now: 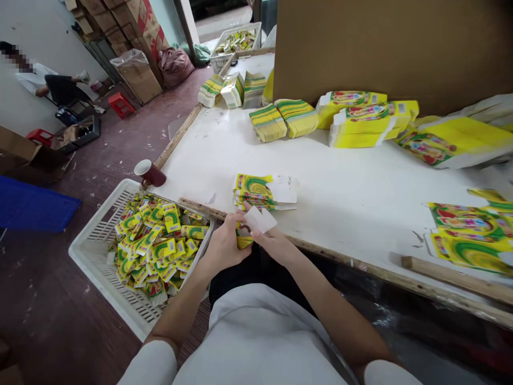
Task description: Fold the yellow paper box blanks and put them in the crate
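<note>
Over the table's front edge, my left hand (226,243) is closed around a small yellow-and-green cardboard box (244,241). The white inner side of its flaps shows at the top. My right hand (272,243) pinches the same box by a white flap from the right. Just beyond my fingers, a small pile of flat printed cartons (256,187) lies on the white table (340,198). To my left, a white plastic crate (90,251) is heaped with small yellow boxes (160,246).
A maroon mug (151,174) stands at the table's left corner. Stacked flat cartons (296,117) line the back, before a large brown cardboard panel (393,48). More cartons (468,235) and a wooden strip (452,278) lie right. A person (40,77) sits far left.
</note>
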A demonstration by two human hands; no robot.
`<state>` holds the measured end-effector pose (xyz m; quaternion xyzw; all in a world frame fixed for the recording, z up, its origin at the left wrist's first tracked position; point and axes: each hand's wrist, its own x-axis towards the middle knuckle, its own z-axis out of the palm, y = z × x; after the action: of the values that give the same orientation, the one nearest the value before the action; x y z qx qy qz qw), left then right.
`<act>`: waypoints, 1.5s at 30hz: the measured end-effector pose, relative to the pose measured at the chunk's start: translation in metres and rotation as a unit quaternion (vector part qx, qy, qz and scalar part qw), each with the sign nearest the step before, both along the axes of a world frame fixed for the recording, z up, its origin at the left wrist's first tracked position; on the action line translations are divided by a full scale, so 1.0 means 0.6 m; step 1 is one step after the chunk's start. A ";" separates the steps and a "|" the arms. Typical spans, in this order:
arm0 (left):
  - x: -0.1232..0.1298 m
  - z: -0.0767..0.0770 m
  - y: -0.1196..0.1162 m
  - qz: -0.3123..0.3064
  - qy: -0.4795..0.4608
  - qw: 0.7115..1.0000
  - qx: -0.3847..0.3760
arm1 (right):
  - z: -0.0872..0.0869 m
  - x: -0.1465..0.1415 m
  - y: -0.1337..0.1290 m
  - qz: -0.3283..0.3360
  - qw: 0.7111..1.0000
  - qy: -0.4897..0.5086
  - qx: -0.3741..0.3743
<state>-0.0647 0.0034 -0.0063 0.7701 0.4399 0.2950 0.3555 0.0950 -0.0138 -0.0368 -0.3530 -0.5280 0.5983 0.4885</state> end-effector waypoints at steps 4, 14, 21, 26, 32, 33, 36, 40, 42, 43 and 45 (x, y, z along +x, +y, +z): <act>-0.002 -0.020 0.008 0.066 -0.052 0.996 0.039 | -0.002 -0.004 -0.004 -0.066 0.982 -0.121 0.130; -0.011 -0.026 0.021 0.260 -0.317 0.912 -0.034 | -0.018 0.012 0.018 -0.169 0.920 -0.250 0.251; -0.014 -0.007 0.024 0.246 -0.326 0.912 -0.034 | -0.010 0.052 0.016 -0.081 0.909 -0.313 0.264; -0.007 -0.016 0.026 0.254 -0.372 0.890 -0.072 | -0.001 0.052 0.016 -0.104 0.906 -0.324 0.251; -0.012 -0.012 0.033 0.272 -0.412 0.862 -0.112 | -0.013 0.043 0.018 -0.121 0.902 -0.316 0.270; -0.012 -0.012 0.035 0.277 -0.414 0.860 -0.111 | -0.014 0.045 0.018 -0.122 0.899 -0.322 0.270; -0.011 -0.017 0.038 0.291 -0.416 0.855 -0.102 | -0.015 0.054 0.022 -0.087 0.896 -0.338 0.275; -0.006 -0.025 0.039 0.293 -0.429 0.846 -0.122 | -0.014 0.057 0.023 -0.093 0.896 -0.335 0.277; -0.004 -0.026 0.038 0.299 -0.435 0.840 -0.125 | -0.016 0.051 0.023 -0.124 0.894 -0.324 0.283; -0.004 -0.025 0.037 0.303 -0.438 0.837 -0.123 | -0.018 0.048 0.023 -0.137 0.894 -0.318 0.286; -0.004 -0.023 0.035 0.308 -0.440 0.835 -0.119 | -0.020 0.041 0.022 -0.152 0.893 -0.307 0.293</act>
<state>-0.0668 0.0241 -0.0201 0.3350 0.4830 0.6424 0.4917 0.1197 -0.0004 -0.0488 -0.4357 -0.7428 0.1967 0.4687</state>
